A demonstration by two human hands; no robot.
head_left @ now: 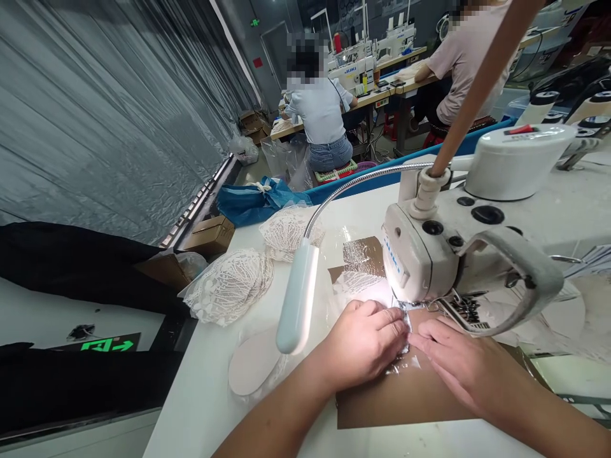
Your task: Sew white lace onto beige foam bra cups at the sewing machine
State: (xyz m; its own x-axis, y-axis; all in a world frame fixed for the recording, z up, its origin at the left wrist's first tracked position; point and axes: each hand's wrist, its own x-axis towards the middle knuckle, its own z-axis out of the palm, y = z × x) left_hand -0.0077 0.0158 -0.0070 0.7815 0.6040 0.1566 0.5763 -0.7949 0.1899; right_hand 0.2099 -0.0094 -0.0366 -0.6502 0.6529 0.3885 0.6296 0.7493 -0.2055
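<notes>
A white sewing machine (420, 248) stands over the table, its lit needle area just beyond my fingers. My left hand (367, 340) has its fingers pressed together on a small white fabric piece (405, 331) with dark marks, close to the needle. From the other side my right hand (458, 356) pinches at the near edge of the same piece, thumb and fingers closed. Both hands rest above a brown sheet (377, 407) partly covered with clear film. White lace (360, 283) lies just beyond my left hand. My fingers hide most of the fabric piece and the needle tip.
A lamp (296, 299) on a bendable neck hangs left of my hands. Lace stacks (233, 283) and a pale oval piece (252, 366) lie on the white table (200, 394). Thread cones (541, 105) stand at right. Two people sit at machines further back.
</notes>
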